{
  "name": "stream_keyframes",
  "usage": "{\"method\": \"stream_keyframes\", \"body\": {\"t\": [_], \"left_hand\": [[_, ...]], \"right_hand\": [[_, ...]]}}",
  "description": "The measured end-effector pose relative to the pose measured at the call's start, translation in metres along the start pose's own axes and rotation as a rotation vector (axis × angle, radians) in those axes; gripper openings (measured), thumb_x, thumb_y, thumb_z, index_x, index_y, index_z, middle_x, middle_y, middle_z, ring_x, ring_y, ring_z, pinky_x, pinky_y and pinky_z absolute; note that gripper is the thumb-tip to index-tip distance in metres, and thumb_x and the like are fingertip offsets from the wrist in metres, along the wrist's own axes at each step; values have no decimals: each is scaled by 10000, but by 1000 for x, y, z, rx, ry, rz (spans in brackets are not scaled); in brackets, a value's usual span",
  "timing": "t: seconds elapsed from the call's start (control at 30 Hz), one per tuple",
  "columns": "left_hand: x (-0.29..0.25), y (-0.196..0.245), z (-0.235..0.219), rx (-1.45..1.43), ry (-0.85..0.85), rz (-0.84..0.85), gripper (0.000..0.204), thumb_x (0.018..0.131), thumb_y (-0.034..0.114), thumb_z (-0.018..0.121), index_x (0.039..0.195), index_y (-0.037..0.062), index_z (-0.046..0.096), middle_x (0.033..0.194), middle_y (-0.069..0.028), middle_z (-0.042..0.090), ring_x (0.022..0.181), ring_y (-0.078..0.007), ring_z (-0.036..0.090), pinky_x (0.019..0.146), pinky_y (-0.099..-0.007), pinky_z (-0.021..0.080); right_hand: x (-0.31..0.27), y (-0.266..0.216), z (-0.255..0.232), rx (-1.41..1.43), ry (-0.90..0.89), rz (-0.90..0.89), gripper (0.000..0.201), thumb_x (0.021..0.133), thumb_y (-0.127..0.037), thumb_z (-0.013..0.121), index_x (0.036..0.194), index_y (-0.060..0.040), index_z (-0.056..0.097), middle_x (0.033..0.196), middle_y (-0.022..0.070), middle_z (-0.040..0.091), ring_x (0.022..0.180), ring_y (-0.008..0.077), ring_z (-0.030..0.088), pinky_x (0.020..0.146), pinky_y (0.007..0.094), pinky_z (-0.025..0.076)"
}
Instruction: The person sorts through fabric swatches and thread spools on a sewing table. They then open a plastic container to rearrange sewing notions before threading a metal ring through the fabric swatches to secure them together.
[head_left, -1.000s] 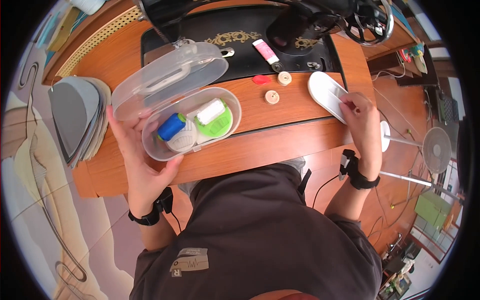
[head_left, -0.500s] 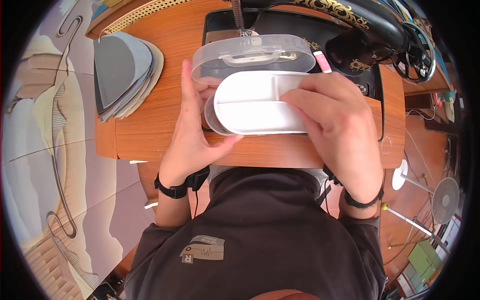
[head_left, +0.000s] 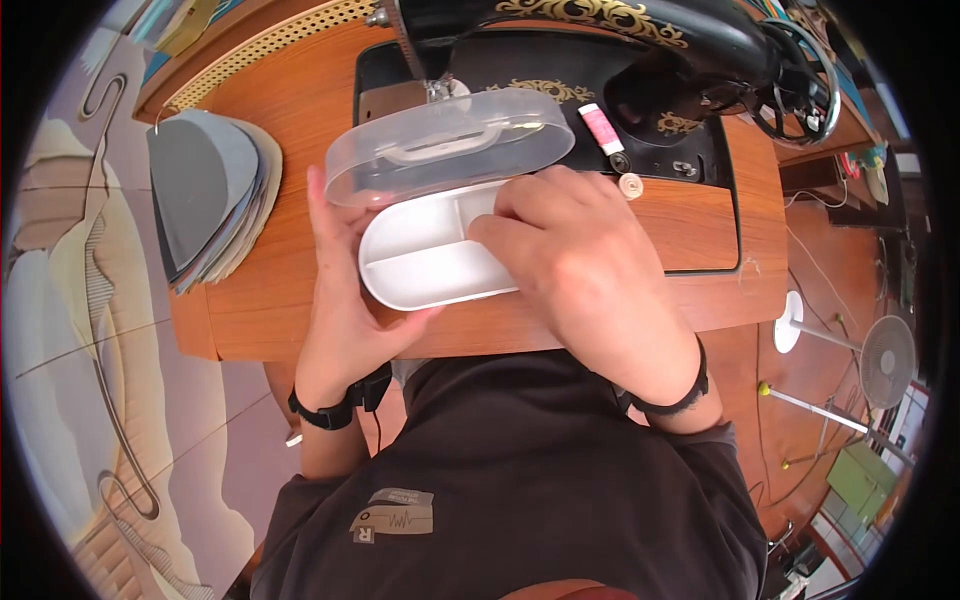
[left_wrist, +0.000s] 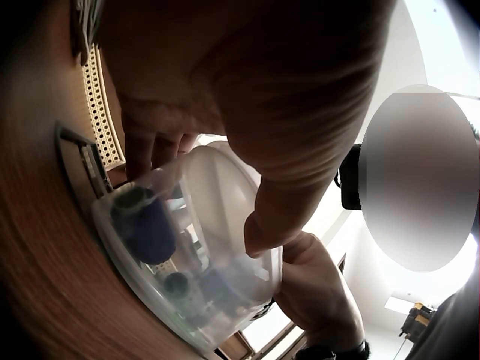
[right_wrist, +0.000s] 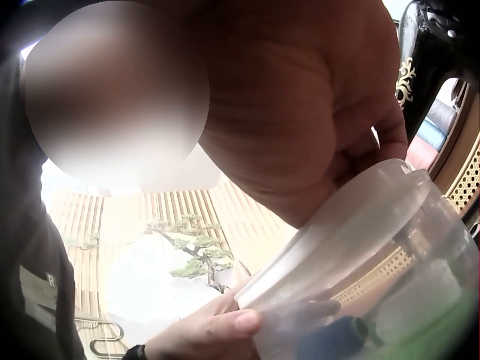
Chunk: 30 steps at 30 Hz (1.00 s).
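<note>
A white divided tray (head_left: 430,280) sits in the mouth of a clear plastic box (left_wrist: 217,315), tilted in the right wrist view. My right hand (head_left: 585,270) pinches the tray near its divider and covers its right end. Around the box's left end is my left hand (head_left: 345,315), thumb at the near rim and fingers on the far side. The hinged clear lid (head_left: 540,115) with a handle stands open behind. Through the box wall a blue spool (left_wrist: 150,232) shows in the left wrist view; the tray hides the contents from above.
A black sewing machine (head_left: 670,85) stands at the back of the wooden table (head_left: 690,235). A pink-and-white tube (head_left: 600,130) and a small pale spool (head_left: 630,186) lie right of the box. On the left lies a stack of grey fabric pieces (head_left: 205,190).
My right hand has carried the white tray from the table's right side over to the box, then lowered it into the opening. My left hand has stayed at the box's left end.
</note>
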<state>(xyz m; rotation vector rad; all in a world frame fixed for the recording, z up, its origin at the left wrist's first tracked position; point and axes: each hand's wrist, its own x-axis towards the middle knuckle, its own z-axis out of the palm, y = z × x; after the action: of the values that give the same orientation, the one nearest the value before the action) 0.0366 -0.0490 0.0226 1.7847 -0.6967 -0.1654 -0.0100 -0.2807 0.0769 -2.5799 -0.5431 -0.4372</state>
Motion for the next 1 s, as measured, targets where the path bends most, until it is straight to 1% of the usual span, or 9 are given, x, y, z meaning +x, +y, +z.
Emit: {"method": "stream_keyframes", "body": {"t": [0.13, 0.27, 0.37, 0.47, 0.53, 0.73, 0.77, 0.97, 1.0], "left_hand": [[-1, 5, 4, -109, 36, -63, 1352, 716, 40, 831, 1623, 98, -170, 1396, -173, 448, 1289, -293, 521, 1096, -427, 433], [-2, -1, 0, -149, 2, -7, 1331, 747, 145, 824, 1622, 87, -178, 1398, -187, 440, 1298, -304, 505, 1100, -427, 413], [-4, 2, 3, -127, 42, -72, 1335, 751, 180, 825, 1620, 81, -183, 1407, -197, 431, 1306, -310, 498, 1098, -434, 407], [-4, 3, 3, -117, 43, -85, 1333, 752, 168, 825, 1621, 83, -183, 1416, -200, 426, 1306, -309, 501, 1093, -440, 411], [-2, 5, 7, -151, 61, -61, 1327, 757, 167, 826, 1622, 85, -178, 1419, -202, 425, 1299, -305, 508, 1085, -439, 419], [0, -4, 0, -185, 6, -25, 1430, 728, 314, 930, 1626, 88, -161, 1417, -196, 428, 1255, -296, 546, 1054, -423, 447], [-1, -3, -2, -171, 4, -76, 1496, 676, 381, 964, 1628, 93, -154, 1420, -191, 423, 1253, -299, 550, 1046, -426, 452], [-3, -4, -5, -178, -9, -60, 1551, 629, 397, 987, 1628, 100, -162, 1440, -194, 410, 1276, -311, 540, 1061, -428, 441], [-3, -3, -5, -182, -10, -53, 1503, 672, 363, 964, 1627, 103, -168, 1446, -199, 412, 1288, -316, 534, 1069, -428, 435]], "right_hand": [[-2, 3, 10, 10, 75, -25, 78, 749, -82, 672, 824, -61, 675, 848, 61, 585, 870, 246, 595, 766, 365, 459], [-4, 6, 6, 6, 57, -35, 73, 752, -78, 670, 821, -62, 655, 845, 58, 578, 871, 244, 593, 783, 365, 452], [-2, 2, 0, -40, -37, 30, 219, 793, -93, 633, 1007, -62, 670, 981, 61, 608, 965, 253, 591, 872, 367, 451], [2, 4, 0, -56, 49, 21, 212, 788, -97, 632, 995, -68, 666, 966, 53, 603, 950, 249, 588, 871, 369, 450], [0, 2, -3, -93, -2, 22, 215, 789, -99, 629, 1000, -75, 668, 957, 50, 600, 945, 248, 587, 875, 372, 450], [-3, 4, -2, -85, -20, 0, 199, 800, -101, 625, 992, -88, 674, 955, 50, 601, 946, 243, 591, 889, 376, 445], [-4, 4, -1, -80, -8, -1, 195, 802, -101, 625, 990, -89, 674, 955, 51, 601, 947, 243, 592, 892, 376, 443], [-5, 0, 1, -65, -12, 1, 180, 806, -97, 627, 980, -83, 672, 941, 52, 589, 950, 243, 588, 903, 381, 439], [-5, 0, 1, -72, -17, 4, 176, 806, -95, 628, 976, -83, 671, 935, 52, 585, 949, 243, 588, 903, 382, 439]]}}
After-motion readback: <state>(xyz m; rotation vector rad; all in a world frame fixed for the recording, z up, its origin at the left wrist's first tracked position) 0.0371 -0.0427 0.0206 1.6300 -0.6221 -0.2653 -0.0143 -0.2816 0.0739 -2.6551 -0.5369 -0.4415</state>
